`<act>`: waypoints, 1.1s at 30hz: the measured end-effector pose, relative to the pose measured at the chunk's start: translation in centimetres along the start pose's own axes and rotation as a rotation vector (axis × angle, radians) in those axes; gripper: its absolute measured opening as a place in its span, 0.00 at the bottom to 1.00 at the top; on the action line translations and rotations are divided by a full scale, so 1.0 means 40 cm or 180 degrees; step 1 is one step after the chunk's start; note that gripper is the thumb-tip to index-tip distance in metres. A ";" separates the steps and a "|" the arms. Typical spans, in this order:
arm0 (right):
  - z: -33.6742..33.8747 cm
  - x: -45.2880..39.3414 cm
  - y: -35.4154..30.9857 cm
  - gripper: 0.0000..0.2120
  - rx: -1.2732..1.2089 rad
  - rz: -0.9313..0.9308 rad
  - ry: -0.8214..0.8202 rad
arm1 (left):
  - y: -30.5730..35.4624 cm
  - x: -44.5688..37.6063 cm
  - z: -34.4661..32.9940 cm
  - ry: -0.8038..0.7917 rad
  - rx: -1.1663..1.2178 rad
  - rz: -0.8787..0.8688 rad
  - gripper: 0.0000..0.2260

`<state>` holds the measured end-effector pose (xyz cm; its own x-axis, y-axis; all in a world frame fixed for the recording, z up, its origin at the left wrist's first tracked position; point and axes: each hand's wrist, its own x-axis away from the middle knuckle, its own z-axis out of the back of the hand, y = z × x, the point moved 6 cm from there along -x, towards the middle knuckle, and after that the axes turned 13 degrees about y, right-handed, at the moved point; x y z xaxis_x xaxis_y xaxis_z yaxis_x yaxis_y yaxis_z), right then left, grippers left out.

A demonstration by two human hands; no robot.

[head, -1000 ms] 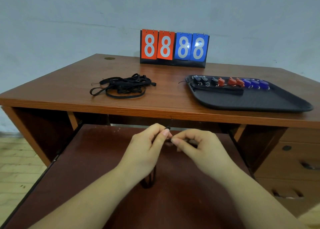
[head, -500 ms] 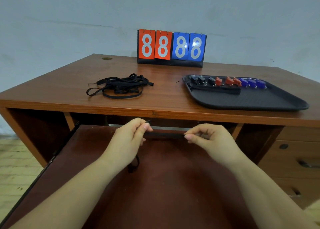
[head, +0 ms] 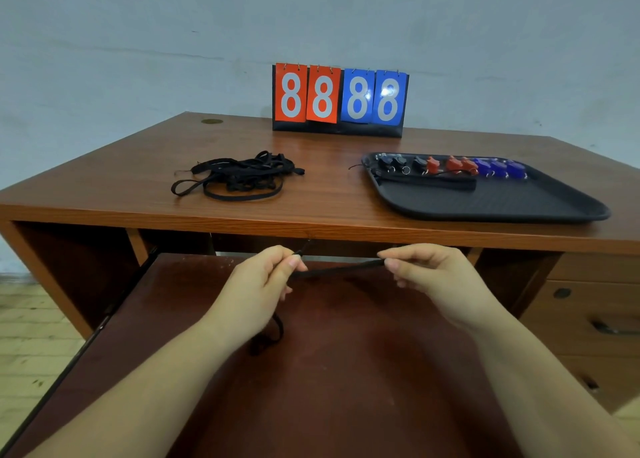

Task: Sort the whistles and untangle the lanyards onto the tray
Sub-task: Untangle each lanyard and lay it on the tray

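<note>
My left hand and my right hand each pinch one end of a black lanyard, stretched taut between them above the pull-out shelf. A loop of the lanyard hangs below my left hand. A tangled pile of black lanyards lies on the desk at the left. The black tray at the right holds a row of black whistles, red whistles and blue whistles, with a straightened lanyard laid in front of them.
A flip scoreboard showing 8888 stands at the back of the wooden desk. Drawers sit at the lower right. The floor shows at the left.
My hands were together a second ago; they have moved apart sideways, pulling the lanyard straight between them.
</note>
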<state>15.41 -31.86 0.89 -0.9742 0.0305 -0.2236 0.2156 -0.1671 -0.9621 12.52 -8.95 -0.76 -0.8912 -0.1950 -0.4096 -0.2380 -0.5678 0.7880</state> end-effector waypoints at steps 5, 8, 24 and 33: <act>-0.017 0.007 0.002 0.13 -0.1425 -0.0748 -0.0027 | 0.010 0.031 -0.043 -0.0306 -0.0061 -0.0027 0.10; -0.037 0.014 0.006 0.14 -0.2062 -0.1138 -0.0031 | 0.011 0.048 -0.073 -0.0552 -0.0027 0.0046 0.10; -0.094 0.047 0.006 0.12 -0.1386 -0.0792 -0.0180 | 0.061 0.069 -0.069 0.0085 0.1504 0.0725 0.07; -0.113 0.065 0.007 0.12 -0.0896 -0.0506 -0.0145 | 0.057 0.073 -0.082 -0.0122 0.2213 0.1047 0.04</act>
<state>13.25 -27.37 -0.68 -0.9978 -0.0107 -0.0661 0.0645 0.1154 -0.9912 10.63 -13.47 -1.67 -0.9679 -0.2316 -0.0981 -0.1352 0.1503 0.9794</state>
